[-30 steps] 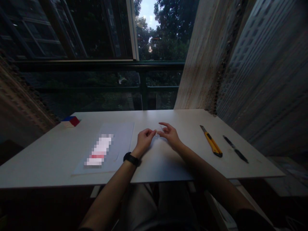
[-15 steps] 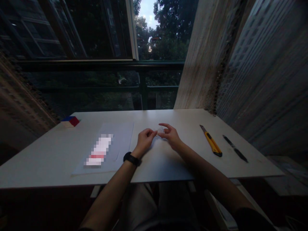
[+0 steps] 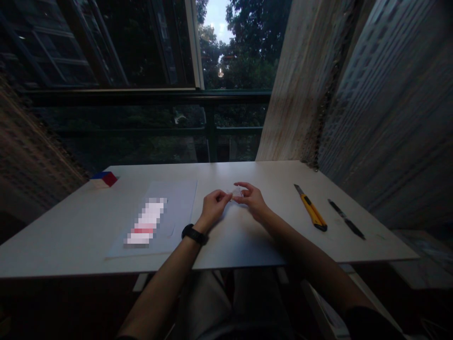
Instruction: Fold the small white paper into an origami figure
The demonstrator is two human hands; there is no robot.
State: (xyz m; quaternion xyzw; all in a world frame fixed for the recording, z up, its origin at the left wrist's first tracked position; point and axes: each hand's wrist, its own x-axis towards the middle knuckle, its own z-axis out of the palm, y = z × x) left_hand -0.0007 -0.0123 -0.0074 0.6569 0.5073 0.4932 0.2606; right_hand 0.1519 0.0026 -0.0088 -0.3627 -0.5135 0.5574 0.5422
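Note:
Over the middle of the table, my left hand [image 3: 214, 204] is closed in a pinch at the near left edge of a small, clear, whitish object [image 3: 237, 191]. My right hand [image 3: 254, 200] curls around the same object from the right, thumb below and forefinger arched above it. What kind of thing it is I cannot make out, since the fingers cover part of it. A black watch [image 3: 194, 234] is on my left wrist.
A yellow box cutter [image 3: 312, 208], blade out, and a black pen [image 3: 346, 218] lie to the right on the white table [image 3: 244, 245]. Left are white paper sheets [image 3: 179, 198] with a blurred-out item [image 3: 146, 223] on top. A coloured cube [image 3: 104, 179] sits far left.
Almost nothing differs. Both hands keep their place and hold, with only a tiny shift of the fingers around the clear object.

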